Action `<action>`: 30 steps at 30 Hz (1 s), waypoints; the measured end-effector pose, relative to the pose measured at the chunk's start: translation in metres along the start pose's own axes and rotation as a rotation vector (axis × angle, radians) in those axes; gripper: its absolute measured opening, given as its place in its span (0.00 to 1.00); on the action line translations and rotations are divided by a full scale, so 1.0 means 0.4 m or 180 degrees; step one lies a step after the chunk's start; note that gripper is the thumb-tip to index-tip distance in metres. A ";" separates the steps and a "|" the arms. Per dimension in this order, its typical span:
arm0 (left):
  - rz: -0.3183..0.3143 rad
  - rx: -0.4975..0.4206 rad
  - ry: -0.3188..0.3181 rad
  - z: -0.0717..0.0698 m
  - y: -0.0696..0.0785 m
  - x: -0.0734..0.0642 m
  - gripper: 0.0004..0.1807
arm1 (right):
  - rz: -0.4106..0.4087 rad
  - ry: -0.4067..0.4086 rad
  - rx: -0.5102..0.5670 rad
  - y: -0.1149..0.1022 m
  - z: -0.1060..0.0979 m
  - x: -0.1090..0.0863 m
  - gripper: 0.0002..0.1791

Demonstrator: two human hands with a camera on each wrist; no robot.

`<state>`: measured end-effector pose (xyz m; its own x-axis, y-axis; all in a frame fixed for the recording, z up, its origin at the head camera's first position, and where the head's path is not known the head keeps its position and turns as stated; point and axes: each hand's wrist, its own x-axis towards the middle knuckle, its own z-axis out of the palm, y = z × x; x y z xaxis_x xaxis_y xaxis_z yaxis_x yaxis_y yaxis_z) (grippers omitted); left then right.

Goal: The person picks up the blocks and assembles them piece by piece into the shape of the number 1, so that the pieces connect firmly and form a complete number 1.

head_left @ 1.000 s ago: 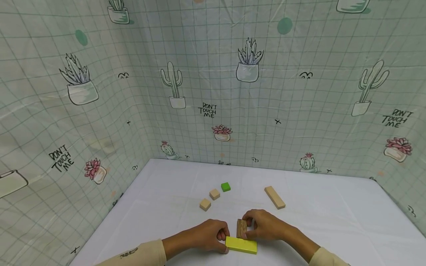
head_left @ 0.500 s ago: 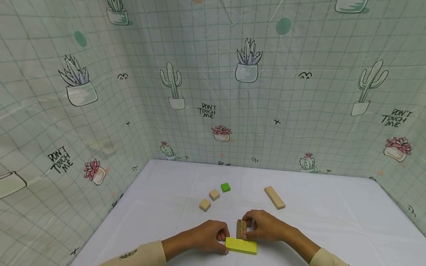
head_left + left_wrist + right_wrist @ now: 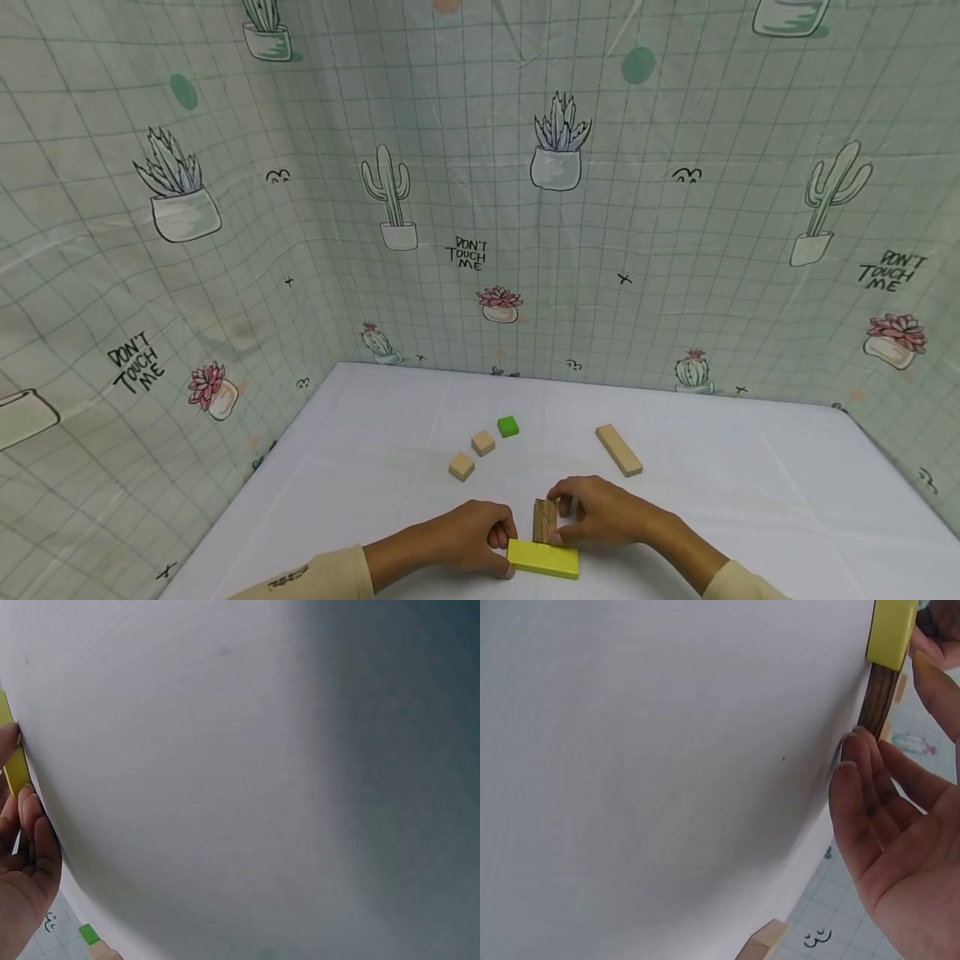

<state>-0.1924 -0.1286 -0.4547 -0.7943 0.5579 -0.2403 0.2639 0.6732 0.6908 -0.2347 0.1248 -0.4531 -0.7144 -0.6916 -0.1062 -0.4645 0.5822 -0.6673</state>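
At the front of the white table lies a flat yellow block (image 3: 543, 559). My left hand (image 3: 471, 536) holds its left end, with the thumb at the near corner and the curled fingers at the far corner. Just behind the yellow block is a dark brown, grained wooden block (image 3: 544, 521), set at right angles to it. My right hand (image 3: 602, 510) pinches this brown block from the right between thumb and forefinger. In the right wrist view the brown block (image 3: 877, 701) meets the edge of the yellow one (image 3: 891, 634).
Farther back on the left are two small pale wooden cubes (image 3: 461, 467) and a small green block (image 3: 508, 427). A long pale wooden plank (image 3: 619, 450) lies at the back right. A cactus-print curtain (image 3: 480, 208) hangs behind the table (image 3: 750, 500) and along its left side.
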 end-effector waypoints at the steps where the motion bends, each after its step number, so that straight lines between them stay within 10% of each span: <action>1: -0.0001 -0.0003 0.0000 0.001 -0.001 0.000 0.13 | 0.0015 0.0003 -0.0003 0.001 -0.003 -0.002 0.29; 30: -0.0007 -0.0037 -0.0067 -0.003 -0.007 -0.001 0.13 | 0.0356 0.0814 -0.0422 0.154 -0.186 -0.074 0.27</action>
<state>-0.1937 -0.1312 -0.4557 -0.7832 0.5666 -0.2560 0.2556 0.6687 0.6982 -0.2810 0.2131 -0.4361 -0.8657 -0.4998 0.0266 -0.4277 0.7111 -0.5581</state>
